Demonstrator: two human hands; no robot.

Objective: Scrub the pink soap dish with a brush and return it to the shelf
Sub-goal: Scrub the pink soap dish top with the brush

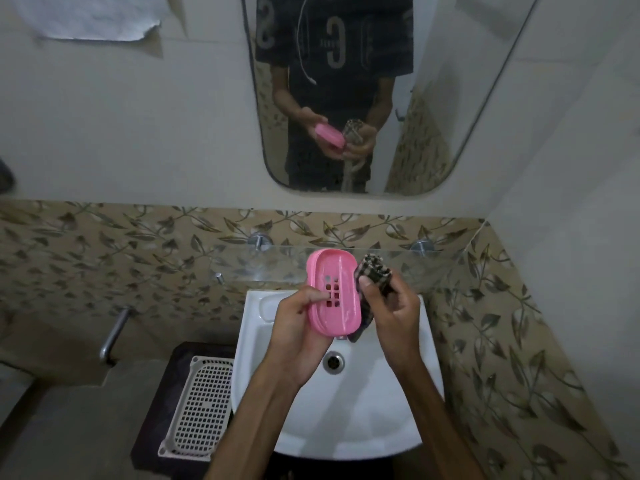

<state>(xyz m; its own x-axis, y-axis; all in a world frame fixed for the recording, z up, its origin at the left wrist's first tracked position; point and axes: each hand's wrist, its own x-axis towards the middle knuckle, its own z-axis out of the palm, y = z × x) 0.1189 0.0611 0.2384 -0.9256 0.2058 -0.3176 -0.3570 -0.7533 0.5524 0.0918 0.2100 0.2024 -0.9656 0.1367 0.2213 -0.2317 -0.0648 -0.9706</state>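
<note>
Holding the pink soap dish [333, 294] tilted above the white sink [349, 410], the left hand [299, 323] has its grip closed on the dish, thumb lying across the slotted inner face. The right hand [391, 306] is gripping a dark checked cloth-like scrubber [372, 275] bunched at the dish's right edge; whether it is a true brush I cannot tell. The glass shelf [433, 261] sits just behind both hands, against the leaf-patterned tiles. As I judge it, a wet, smooth dish could slip from the thumb under hard scrubbing and drop into the basin, or a careless return could knock the shelf's edge
</note>
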